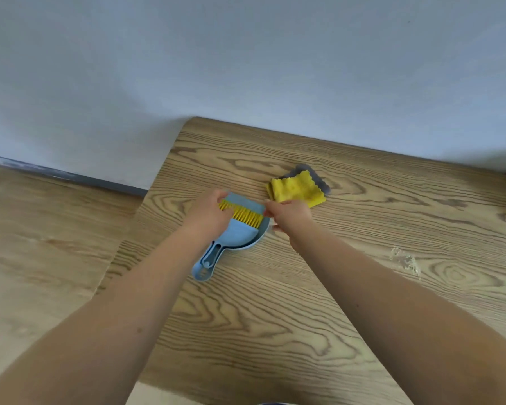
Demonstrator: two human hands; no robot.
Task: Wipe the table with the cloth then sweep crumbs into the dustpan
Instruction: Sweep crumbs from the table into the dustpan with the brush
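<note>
We see both bare arms reaching forward over the wood-grain surface (304,317). The blue dustpan (240,232) lies flat on it with the brush (241,214) nested inside, yellow bristles across the pan's wide end and the two handles pointing back toward us. Our left hand (208,213) rests on the pan's left side, fingers curled over its far left corner and the bristle row. Our right hand (288,214) sits at the pan's right edge, fingers bent and touching the rim near the bristles; we cannot tell whether it truly grips. The folded yellow cloth (297,188) lies just beyond the right hand, close to the wall (246,54). A small scatter of crumbs (405,261) lies well to the right of the dustpan.
</note>
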